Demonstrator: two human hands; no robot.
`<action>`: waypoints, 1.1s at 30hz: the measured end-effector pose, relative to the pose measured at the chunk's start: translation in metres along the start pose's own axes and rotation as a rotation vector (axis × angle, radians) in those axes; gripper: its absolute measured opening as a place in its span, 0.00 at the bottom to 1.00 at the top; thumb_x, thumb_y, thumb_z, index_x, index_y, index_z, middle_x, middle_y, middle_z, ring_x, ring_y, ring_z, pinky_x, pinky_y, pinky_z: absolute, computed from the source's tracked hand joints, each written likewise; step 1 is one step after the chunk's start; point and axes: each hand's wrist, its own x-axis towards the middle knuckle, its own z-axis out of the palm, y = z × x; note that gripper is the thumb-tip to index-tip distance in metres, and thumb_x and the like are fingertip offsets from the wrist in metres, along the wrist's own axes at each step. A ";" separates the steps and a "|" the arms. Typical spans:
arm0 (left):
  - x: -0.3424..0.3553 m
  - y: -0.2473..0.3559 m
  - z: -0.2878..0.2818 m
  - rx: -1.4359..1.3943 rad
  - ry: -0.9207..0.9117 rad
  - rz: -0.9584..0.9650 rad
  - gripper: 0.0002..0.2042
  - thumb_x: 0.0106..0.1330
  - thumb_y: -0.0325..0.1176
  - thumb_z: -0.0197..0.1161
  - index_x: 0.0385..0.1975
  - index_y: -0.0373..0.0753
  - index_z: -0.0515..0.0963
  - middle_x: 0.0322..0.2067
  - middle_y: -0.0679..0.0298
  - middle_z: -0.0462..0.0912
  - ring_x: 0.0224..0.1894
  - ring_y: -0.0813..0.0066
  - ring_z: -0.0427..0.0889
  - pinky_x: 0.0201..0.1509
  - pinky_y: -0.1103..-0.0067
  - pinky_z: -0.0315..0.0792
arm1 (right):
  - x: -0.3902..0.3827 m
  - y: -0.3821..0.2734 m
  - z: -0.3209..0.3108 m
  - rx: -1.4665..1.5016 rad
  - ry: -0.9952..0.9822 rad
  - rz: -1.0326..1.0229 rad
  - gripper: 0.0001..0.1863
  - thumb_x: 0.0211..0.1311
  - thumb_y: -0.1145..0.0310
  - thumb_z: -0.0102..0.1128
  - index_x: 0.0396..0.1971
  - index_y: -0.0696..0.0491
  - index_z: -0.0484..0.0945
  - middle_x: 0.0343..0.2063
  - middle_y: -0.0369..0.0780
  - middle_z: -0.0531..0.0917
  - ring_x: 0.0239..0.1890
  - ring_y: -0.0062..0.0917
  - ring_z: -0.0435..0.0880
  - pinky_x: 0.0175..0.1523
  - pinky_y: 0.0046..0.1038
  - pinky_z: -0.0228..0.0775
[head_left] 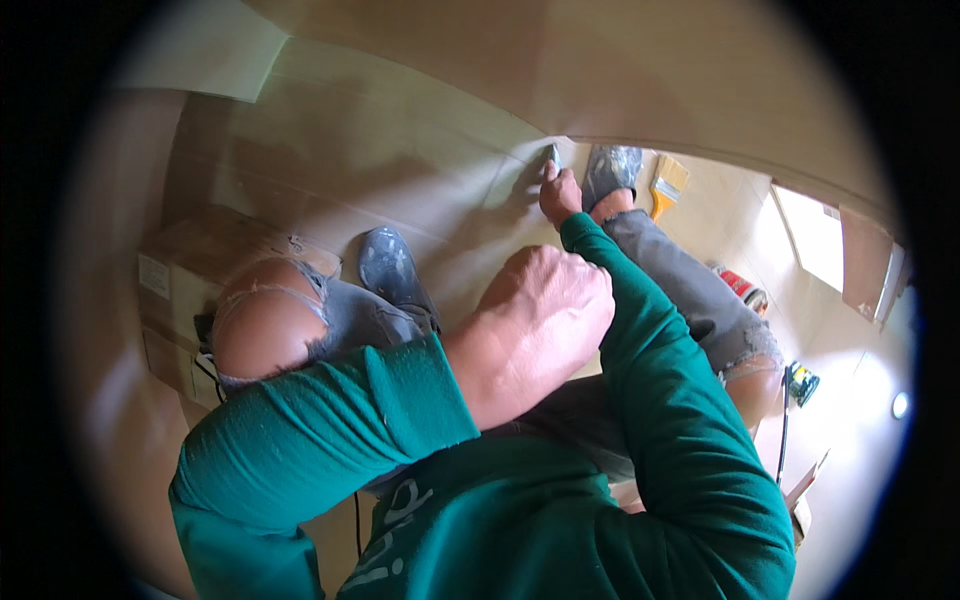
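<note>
My left hand (545, 320) is raised in front of my body, closed in a fist with its back upward. The curled fingers are turned away, so anything inside them is hidden. Farther ahead, my right hand (562, 196) reaches down to the bottom edge of a large beige panel (640, 70). Its fingers close round a small grey flat-tipped tool (555, 156), whose tip is close to the panel's lower corner; whether they touch I cannot tell. A paintbrush (668, 186) with a yellow handle lies on the floor, right of my paint-spotted right shoe (611, 172).
My left shoe (390, 265) rests on the tiled floor (340, 130). A cardboard box (210, 250) stands by my left knee. Beyond my right leg are a red can (738, 285) and a small dark green container (802, 383). A brown board (866, 262) stands at far right.
</note>
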 end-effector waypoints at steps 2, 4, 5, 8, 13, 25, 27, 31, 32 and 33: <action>0.006 -0.002 0.004 0.081 -0.002 0.016 0.06 0.57 0.28 0.60 0.31 0.33 0.78 0.23 0.51 0.82 0.28 0.54 0.86 0.33 0.65 0.79 | -0.002 -0.002 -0.001 -0.051 0.000 -0.070 0.29 0.75 0.43 0.40 0.47 0.59 0.69 0.42 0.65 0.81 0.47 0.61 0.80 0.52 0.55 0.71; 0.020 -0.008 0.009 0.282 -0.069 0.000 0.09 0.59 0.33 0.63 0.33 0.34 0.78 0.23 0.51 0.82 0.29 0.54 0.86 0.33 0.64 0.79 | -0.012 -0.009 0.011 -0.053 0.036 -0.161 0.27 0.74 0.43 0.43 0.45 0.56 0.68 0.38 0.64 0.82 0.43 0.63 0.80 0.48 0.58 0.71; 0.020 -0.012 -0.004 0.198 -0.042 -0.002 0.13 0.62 0.38 0.63 0.36 0.32 0.78 0.24 0.51 0.83 0.31 0.55 0.86 0.35 0.63 0.79 | -0.024 -0.013 0.024 -0.025 0.030 -0.192 0.27 0.73 0.43 0.44 0.46 0.56 0.69 0.39 0.63 0.82 0.43 0.61 0.81 0.48 0.58 0.71; 0.028 -0.026 -0.021 -0.052 -0.029 0.051 0.14 0.66 0.42 0.62 0.41 0.38 0.80 0.30 0.46 0.83 0.37 0.43 0.82 0.43 0.57 0.75 | -0.064 -0.015 0.060 0.074 -0.030 -0.183 0.27 0.72 0.44 0.47 0.48 0.56 0.71 0.42 0.60 0.83 0.46 0.58 0.82 0.51 0.55 0.73; 0.020 -0.027 -0.035 0.097 -0.235 -0.223 0.18 0.66 0.44 0.63 0.42 0.31 0.81 0.37 0.40 0.83 0.42 0.40 0.81 0.48 0.58 0.75 | -0.139 -0.045 0.093 0.332 -0.189 -0.061 0.30 0.70 0.42 0.51 0.51 0.58 0.71 0.45 0.59 0.82 0.51 0.56 0.81 0.56 0.51 0.72; 0.005 -0.038 0.018 0.168 -0.366 -0.526 0.20 0.69 0.43 0.63 0.52 0.33 0.79 0.35 0.43 0.85 0.40 0.48 0.85 0.48 0.63 0.77 | -0.127 -0.031 0.084 0.650 -0.200 0.142 0.22 0.73 0.51 0.50 0.50 0.56 0.75 0.43 0.55 0.84 0.47 0.53 0.82 0.54 0.51 0.72; 0.014 -0.029 0.025 0.195 -0.386 -0.497 0.20 0.69 0.43 0.63 0.53 0.34 0.79 0.33 0.44 0.85 0.38 0.48 0.84 0.46 0.62 0.76 | -0.097 -0.017 0.079 0.661 -0.119 0.235 0.22 0.73 0.50 0.49 0.50 0.55 0.75 0.44 0.55 0.84 0.48 0.52 0.82 0.54 0.51 0.72; 0.037 -0.015 0.025 0.192 -0.360 -0.458 0.21 0.68 0.43 0.64 0.52 0.34 0.79 0.30 0.46 0.84 0.37 0.47 0.83 0.43 0.62 0.76 | -0.043 0.026 0.037 0.613 0.000 0.289 0.20 0.73 0.49 0.49 0.48 0.51 0.75 0.41 0.51 0.85 0.47 0.50 0.84 0.51 0.51 0.74; 0.044 -0.008 0.025 0.181 -0.342 -0.455 0.21 0.68 0.43 0.64 0.52 0.34 0.79 0.30 0.46 0.84 0.36 0.47 0.83 0.43 0.62 0.75 | -0.033 0.034 0.023 0.588 0.039 0.255 0.20 0.73 0.49 0.49 0.48 0.52 0.75 0.41 0.51 0.85 0.46 0.49 0.84 0.51 0.51 0.74; 0.051 -0.003 0.024 0.171 -0.327 -0.442 0.21 0.67 0.43 0.64 0.52 0.34 0.79 0.30 0.46 0.84 0.36 0.47 0.83 0.42 0.62 0.75 | -0.019 0.042 0.011 0.539 0.061 0.202 0.22 0.73 0.48 0.48 0.48 0.52 0.76 0.41 0.53 0.85 0.46 0.51 0.84 0.51 0.52 0.73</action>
